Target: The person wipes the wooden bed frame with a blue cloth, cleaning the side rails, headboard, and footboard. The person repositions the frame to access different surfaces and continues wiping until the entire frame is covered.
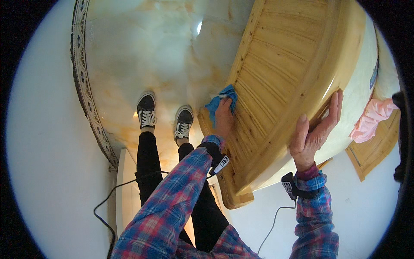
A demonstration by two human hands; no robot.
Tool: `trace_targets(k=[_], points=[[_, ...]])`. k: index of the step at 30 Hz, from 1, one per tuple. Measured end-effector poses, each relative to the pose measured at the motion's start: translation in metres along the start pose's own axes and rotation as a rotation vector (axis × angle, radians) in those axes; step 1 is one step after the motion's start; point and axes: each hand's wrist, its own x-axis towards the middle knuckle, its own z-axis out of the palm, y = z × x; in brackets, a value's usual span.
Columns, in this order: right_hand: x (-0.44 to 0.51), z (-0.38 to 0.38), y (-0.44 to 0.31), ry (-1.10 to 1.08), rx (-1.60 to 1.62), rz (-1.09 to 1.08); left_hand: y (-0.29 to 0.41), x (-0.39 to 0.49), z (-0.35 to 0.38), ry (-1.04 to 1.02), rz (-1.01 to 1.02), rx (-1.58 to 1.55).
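My left hand [223,118] holds a crumpled blue cloth [213,106] against the lower edge of a wooden bed's end board [271,64], near its corner post. The board is varnished yellowish wood with grooved panels and dark knots. My right hand [312,139] rests on the far side of the board's rounded top rail [291,129], thumb and fingers spread and nothing held. Part of the cloth is hidden beneath my left fingers.
Beyond the rail lies a pale mattress [352,106] with pink ruffled fabric [372,121]. Another wooden furniture piece [375,145] stands behind. Glossy marbled tiles [155,58] meet a patterned border [81,64] and white wall. Cables [106,223] hang from the wrist devices; a white door [124,191] is beside my legs.
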Motion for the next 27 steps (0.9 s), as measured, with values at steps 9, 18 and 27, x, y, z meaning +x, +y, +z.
trace_targets(k=[9,18,27], points=[[0.003,-0.002,-0.002,0.01,-0.064,-0.039,0.096,-0.104,-0.063,-0.389,-0.041,-0.116],[0.002,0.0,-0.003,0.027,-0.035,-0.03,0.054,-0.091,-0.054,-0.313,-0.108,-0.048],[0.0,-0.001,0.0,0.002,-0.025,-0.033,-0.053,-0.037,-0.013,-0.239,-0.081,0.155]])
